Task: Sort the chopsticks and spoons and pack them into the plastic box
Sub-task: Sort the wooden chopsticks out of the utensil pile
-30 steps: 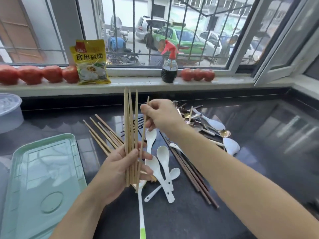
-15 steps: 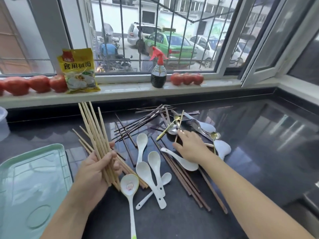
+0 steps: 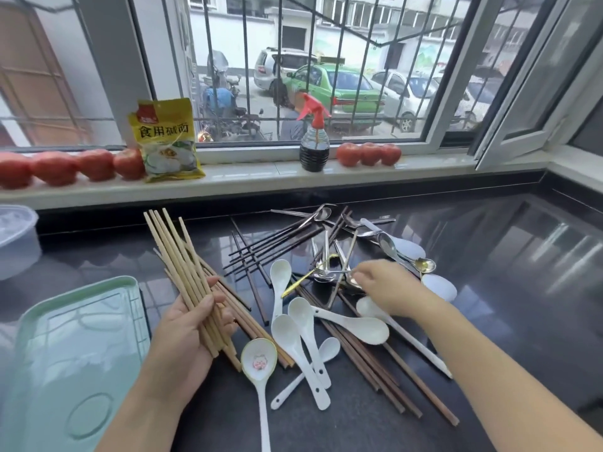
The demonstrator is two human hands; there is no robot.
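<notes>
My left hand (image 3: 186, 334) grips a bundle of light bamboo chopsticks (image 3: 176, 256) that points up and to the left above the dark counter. My right hand (image 3: 385, 285) reaches into the tangled pile of metal spoons (image 3: 388, 246), its thumb and forefinger pinching at a light chopstick (image 3: 349, 252) that lies across them. Several white ceramic spoons (image 3: 303, 334) lie between my hands. Dark chopsticks (image 3: 274, 246) and brown chopsticks (image 3: 375, 370) are scattered around. The pale green plastic box (image 3: 75, 363) sits at the lower left.
A clear plastic tub (image 3: 16, 239) stands at the far left edge. On the window sill are tomatoes (image 3: 65, 166), a yellow packet (image 3: 166, 141) and a spray bottle (image 3: 314, 145). The counter (image 3: 505, 288) stretches bare to the right.
My right hand left the bundle, went down to the right and now pinches in the metal spoon pile. My left hand lowered and tilted the bundle leftward.
</notes>
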